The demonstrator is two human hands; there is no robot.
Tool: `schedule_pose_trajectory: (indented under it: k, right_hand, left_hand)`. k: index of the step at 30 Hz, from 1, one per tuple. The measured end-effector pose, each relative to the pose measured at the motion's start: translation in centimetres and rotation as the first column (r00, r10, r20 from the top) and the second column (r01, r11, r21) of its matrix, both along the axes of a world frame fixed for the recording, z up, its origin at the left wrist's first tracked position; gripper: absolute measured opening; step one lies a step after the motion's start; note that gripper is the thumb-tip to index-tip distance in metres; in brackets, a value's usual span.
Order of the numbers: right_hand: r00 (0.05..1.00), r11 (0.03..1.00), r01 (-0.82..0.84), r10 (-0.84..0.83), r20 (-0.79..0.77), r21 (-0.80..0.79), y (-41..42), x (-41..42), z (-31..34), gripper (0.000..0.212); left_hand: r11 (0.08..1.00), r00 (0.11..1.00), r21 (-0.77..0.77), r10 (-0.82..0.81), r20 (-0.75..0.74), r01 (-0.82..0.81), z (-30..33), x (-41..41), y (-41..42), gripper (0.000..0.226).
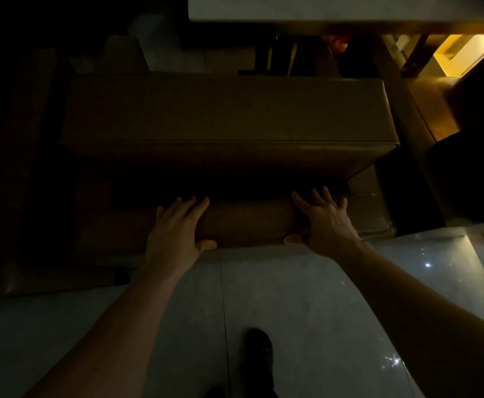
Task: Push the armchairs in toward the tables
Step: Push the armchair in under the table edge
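Observation:
A brown leather armchair [229, 110] fills the middle of the dim head view, seen from above and behind. Its padded backrest top [249, 219] runs across just in front of me. My left hand [177, 228] lies flat on the backrest top, fingers spread, thumb hooked under the near edge. My right hand [325, 222] rests the same way further right, fingers reaching over the far edge. A pale table [335, 10] stands beyond the chair at the top, its edge lit.
Another dark chair [19, 173] sits close on the left. A second brown seat [418, 116] and a dark object [470, 173] stand on the right near a yellow-lit opening [461, 53]. Glossy grey floor tiles [306, 311] lie under me, my black shoe [259, 351] on them.

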State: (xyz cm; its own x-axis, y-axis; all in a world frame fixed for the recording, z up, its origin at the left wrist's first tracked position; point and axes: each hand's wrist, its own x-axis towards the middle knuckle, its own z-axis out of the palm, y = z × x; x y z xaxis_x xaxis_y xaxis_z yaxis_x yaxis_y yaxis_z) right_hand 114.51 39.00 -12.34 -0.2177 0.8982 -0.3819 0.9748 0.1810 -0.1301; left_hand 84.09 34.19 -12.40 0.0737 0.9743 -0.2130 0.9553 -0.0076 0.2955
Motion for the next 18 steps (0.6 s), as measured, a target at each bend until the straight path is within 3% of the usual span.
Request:
schedule_pose_trajectory:
  k: [10, 18]
  right_hand:
    - [1.0, 1.0, 0.007, -0.007, 0.006, -0.025, 0.0, -0.2, 0.3, 0.11]
    - [0.995, 0.988, 0.025, -0.009, 0.104, -0.153, 0.0, -1.3, 2.8, 0.113]
  left_hand:
    - [0.999, 1.0, -0.033, 0.004, -0.019, -0.005, 0.0, 0.0, 0.3, 0.093]
    - [0.975, 0.992, -0.221, -0.042, -0.116, 0.015, 3.0, 0.7, 0.4, 0.101]
